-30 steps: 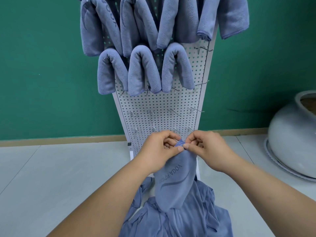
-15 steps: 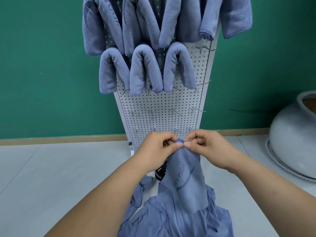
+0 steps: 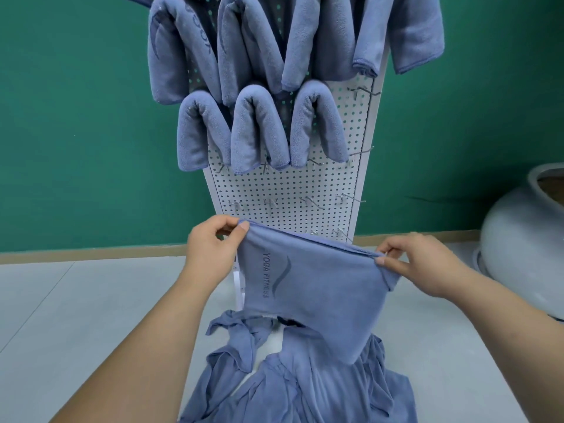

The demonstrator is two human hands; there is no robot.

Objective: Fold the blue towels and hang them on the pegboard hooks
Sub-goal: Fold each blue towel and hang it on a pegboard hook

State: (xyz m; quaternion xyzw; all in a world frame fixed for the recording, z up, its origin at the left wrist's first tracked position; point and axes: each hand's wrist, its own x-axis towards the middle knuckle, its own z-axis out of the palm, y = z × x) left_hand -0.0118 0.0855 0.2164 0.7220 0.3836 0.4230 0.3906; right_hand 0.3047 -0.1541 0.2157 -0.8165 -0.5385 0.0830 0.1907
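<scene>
Holding a blue towel [image 3: 311, 285] stretched between them, two hands pinch its top edge: the left hand [image 3: 210, 254] has its fingers [image 3: 244, 228] closed on the left corner, and the right hand [image 3: 427, 267] has its fingers [image 3: 381, 261] closed on the bunched right corner. Printed "YOGA FITNESS", the towel hangs below the fingers, before the white pegboard [image 3: 290, 190]. Beneath it a pile [image 3: 305, 377] of loose blue towels lies on the grey floor [image 3: 76, 300]. Above the fingers, bare hooks [image 3: 345, 196] stick out; higher still, folded towels [image 3: 259, 132] hang in rows. A pale round pot [image 3: 525, 239] stands right of the right hand.
</scene>
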